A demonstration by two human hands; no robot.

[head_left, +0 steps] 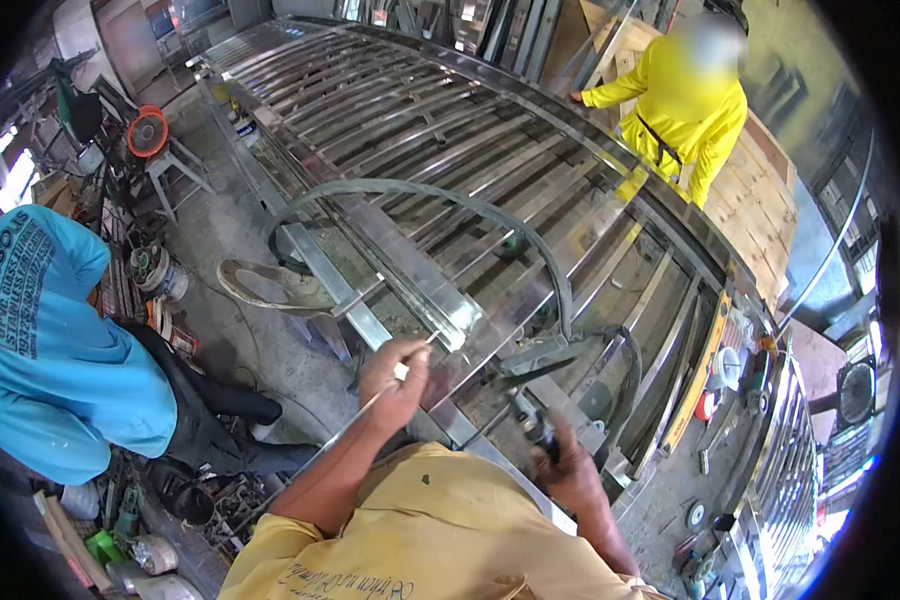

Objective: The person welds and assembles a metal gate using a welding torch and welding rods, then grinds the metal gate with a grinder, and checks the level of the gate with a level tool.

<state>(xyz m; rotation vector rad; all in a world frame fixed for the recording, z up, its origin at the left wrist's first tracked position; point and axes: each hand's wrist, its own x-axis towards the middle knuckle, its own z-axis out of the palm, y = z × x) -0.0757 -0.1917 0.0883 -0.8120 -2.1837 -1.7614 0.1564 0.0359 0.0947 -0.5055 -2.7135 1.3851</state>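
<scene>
My left hand point(392, 385) is closed around a thin metal rod point(353, 423) that runs back along my forearm. Its knuckles are close to the end of a shiny flat metal bar point(450, 315). Lower right, my right hand point(575, 480) curls around a dark hand tool point(535, 422), whose exact kind I cannot tell. A thick dark hose point(490, 212) arches over the work in front of me. Beneath both hands spreads a large metal grille point(420, 130) of polished parallel slats.
Across the grille stands a person in yellow point(685, 100), one hand at its edge. A person in blue point(70, 340) is close on my left. A yellow spirit level point(695, 375) lies along the right side. An orange fan point(148, 132) stands by a stool point(178, 175).
</scene>
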